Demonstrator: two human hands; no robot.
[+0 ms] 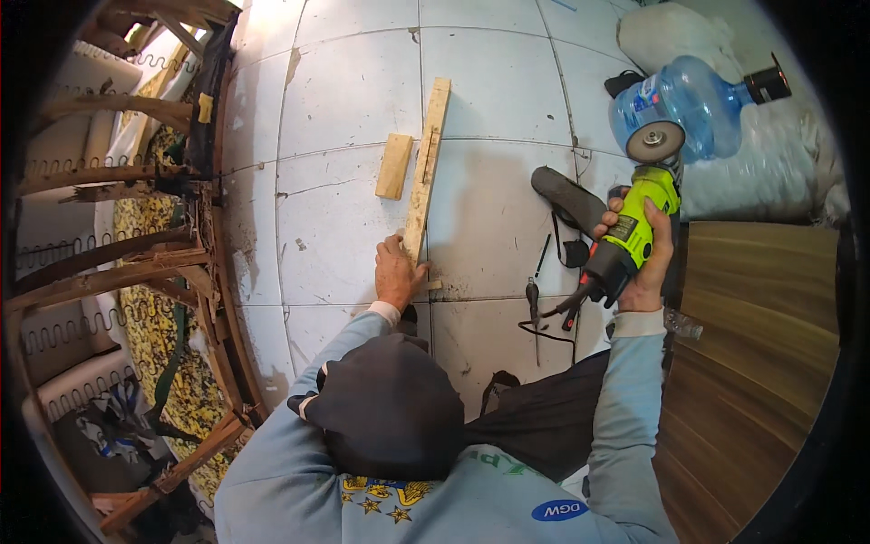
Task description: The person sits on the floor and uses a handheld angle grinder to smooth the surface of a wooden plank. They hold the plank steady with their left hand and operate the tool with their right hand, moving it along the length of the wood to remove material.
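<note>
My right hand [648, 249] is wrapped round the body of a lime-green and black angle grinder [632, 218], held up off the floor. Its round disc [654, 140] points away from me, in front of a blue water jug; whether it spins I cannot tell. Over the near end of a long, pale wooden strip [426, 163] lying on the tiles, my left hand [396, 275] is closed, with the thumb on the right side. A short wooden block [394, 166] rests just left of the strip. A small wood offcut [435, 285] sits by my left thumb.
A wooden sofa frame [213, 299] with wire springs stands on the left. Near the grinder are a dark slipper [566, 195], a screwdriver-like tool [533, 299] and a black cable [548, 334]. The blue water jug [707, 100], wrapped bundles [770, 163] and a wood-grain panel [752, 344] line the right.
</note>
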